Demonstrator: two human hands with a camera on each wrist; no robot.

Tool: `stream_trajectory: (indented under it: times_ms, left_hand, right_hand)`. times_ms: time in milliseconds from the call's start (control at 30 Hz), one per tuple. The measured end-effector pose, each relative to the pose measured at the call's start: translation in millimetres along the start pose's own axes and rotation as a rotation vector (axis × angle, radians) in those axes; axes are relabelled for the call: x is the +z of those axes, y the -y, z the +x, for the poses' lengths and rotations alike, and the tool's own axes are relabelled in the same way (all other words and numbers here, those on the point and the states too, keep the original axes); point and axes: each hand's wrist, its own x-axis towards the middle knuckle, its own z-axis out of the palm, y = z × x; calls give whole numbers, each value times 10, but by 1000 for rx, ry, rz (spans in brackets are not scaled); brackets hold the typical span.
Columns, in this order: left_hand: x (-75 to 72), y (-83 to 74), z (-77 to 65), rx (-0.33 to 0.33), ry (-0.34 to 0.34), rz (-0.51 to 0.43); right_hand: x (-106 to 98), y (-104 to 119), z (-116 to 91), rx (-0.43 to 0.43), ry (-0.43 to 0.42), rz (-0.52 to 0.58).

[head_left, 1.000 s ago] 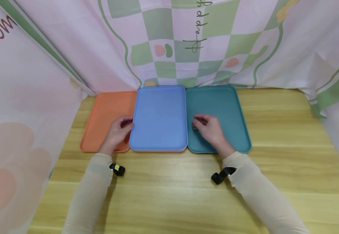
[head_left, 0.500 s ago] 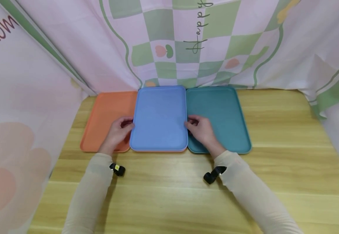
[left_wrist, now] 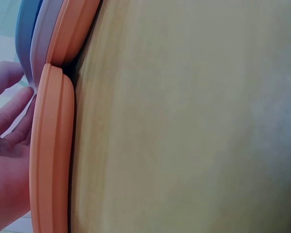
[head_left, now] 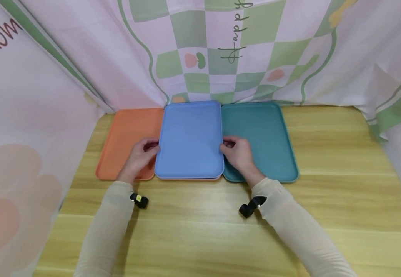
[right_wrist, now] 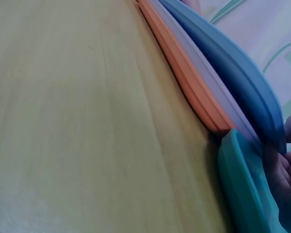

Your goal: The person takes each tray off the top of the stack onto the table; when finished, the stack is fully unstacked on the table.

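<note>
A blue tray (head_left: 191, 140) tops the middle stack, over a lavender tray (right_wrist: 208, 77) and an orange one (right_wrist: 184, 73). My left hand (head_left: 141, 156) pinches the blue tray's left edge, thumb at the rim and the fingertips tucked beside it. On the opposite edge my right hand (head_left: 238, 154) pinches the same tray, thumb on top. The right wrist view shows a dark gap between the blue and lavender trays, widest near the right fingers (right_wrist: 276, 170).
Orange trays (head_left: 120, 154) lie at left under the left hand, nested in the left wrist view. At right, under the right hand, is a teal tray (head_left: 262, 138). A patterned curtain (head_left: 221, 50) hangs right behind the trays on the wooden table (head_left: 193, 227).
My right hand has come left from over the teal tray to the blue tray's right edge. The blue tray has risen a little and shifted slightly right; the left hand kept its hold.
</note>
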Motion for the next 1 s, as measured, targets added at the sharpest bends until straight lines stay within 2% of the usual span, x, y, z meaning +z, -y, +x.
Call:
stream_trajectory:
  times_ms: [133,233,367,733,1000]
  left_hand:
    - [0,3,5,23,-12,-7]
    - [-1,-9,2,3,-15,1]
    - [4,-30,-1,-24,-14,1]
    - [17,-12,1,1,-20,-13]
    - [13,-8,1,-4,-16,12]
  right_hand:
    - [-18,23,-11,-3,-23,17]
    - [-26,33,-16,13,-31,40]
    - [-40,40,-32,60,-46,86]
    - [-93,38,-114,176,-114,207]
    - [-205,-48,-155,192,-111,216]
